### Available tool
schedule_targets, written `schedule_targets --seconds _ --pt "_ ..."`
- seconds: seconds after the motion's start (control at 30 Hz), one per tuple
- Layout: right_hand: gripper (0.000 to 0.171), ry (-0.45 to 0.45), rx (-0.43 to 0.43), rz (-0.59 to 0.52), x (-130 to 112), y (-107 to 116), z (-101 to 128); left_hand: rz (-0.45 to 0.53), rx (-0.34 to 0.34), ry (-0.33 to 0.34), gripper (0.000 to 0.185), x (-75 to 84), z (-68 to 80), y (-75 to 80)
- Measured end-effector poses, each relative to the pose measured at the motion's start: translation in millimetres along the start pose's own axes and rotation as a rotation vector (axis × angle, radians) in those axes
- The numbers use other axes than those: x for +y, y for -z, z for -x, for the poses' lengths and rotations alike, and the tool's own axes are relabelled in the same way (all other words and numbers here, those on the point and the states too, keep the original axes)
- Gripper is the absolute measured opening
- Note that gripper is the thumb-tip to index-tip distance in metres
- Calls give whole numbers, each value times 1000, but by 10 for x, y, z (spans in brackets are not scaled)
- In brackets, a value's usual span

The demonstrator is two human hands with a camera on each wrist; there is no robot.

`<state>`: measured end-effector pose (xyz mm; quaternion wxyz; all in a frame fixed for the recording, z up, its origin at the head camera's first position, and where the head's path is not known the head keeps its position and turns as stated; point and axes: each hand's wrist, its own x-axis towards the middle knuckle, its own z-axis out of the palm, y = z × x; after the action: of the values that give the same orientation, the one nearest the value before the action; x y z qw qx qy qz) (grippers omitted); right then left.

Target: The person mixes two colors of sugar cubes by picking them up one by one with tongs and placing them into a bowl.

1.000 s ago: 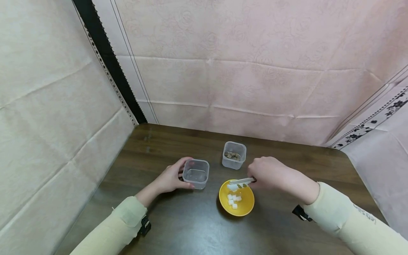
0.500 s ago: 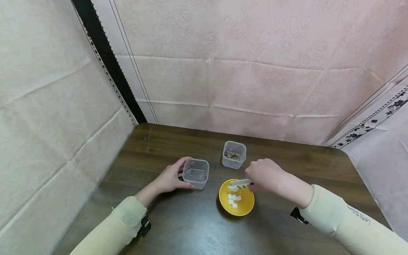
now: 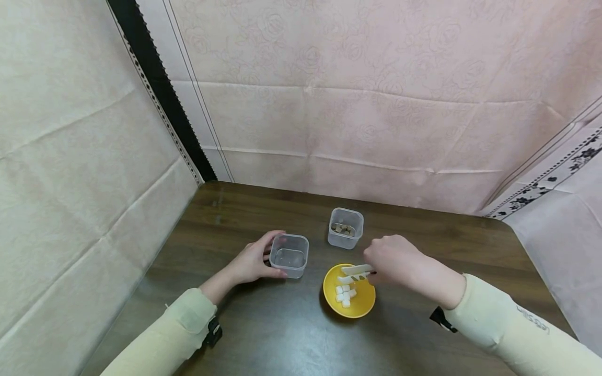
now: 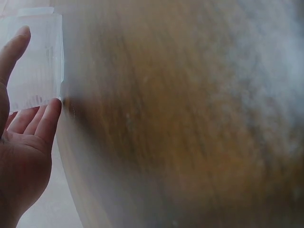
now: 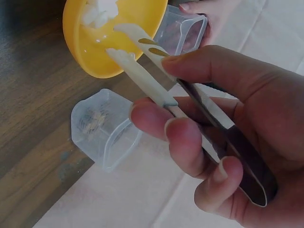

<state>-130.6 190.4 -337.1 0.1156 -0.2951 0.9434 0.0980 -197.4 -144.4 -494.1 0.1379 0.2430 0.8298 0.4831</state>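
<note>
My left hand (image 3: 251,261) grips a clear plastic container (image 3: 292,271) by its sides, thumb on the near side and fingers on the far side. Nothing shows inside it. Metal tongs with pale tips (image 5: 142,80) are held in my right hand (image 3: 397,261), pinched between thumb and fingers. The two tips stand apart, with nothing between them, over a yellow bowl (image 3: 365,308). Several small white cubes (image 3: 345,296), which look like sugar cubes, lie together in the bowl just in front of the tips.
Behind the bowl stands another clear container (image 3: 345,241) with several small brown pieces (image 3: 342,228) in it. All stand on a dark wooden table (image 3: 263,334). Pale cloth (image 3: 357,130) hangs along the back edge and both sides.
My right hand has shifted slightly left, and the tong tips have spread apart. The white cubes have moved a little within the bowl. My left hand and its container stay in place.
</note>
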Motion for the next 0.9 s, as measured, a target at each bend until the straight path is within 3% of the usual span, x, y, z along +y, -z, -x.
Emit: schedule_targets --seconds 0.2,0.4,0.9 --pt "26 -17 -33 -38 14 28 28 -5 -21 -6 110 5 -6 27" --pt "27 -10 -11 -31 34 35 53 -21 -50 1 120 -8 -21 65" --pt "28 -6 9 -74 102 34 63 -79 -67 -37 129 -4 -14 140"
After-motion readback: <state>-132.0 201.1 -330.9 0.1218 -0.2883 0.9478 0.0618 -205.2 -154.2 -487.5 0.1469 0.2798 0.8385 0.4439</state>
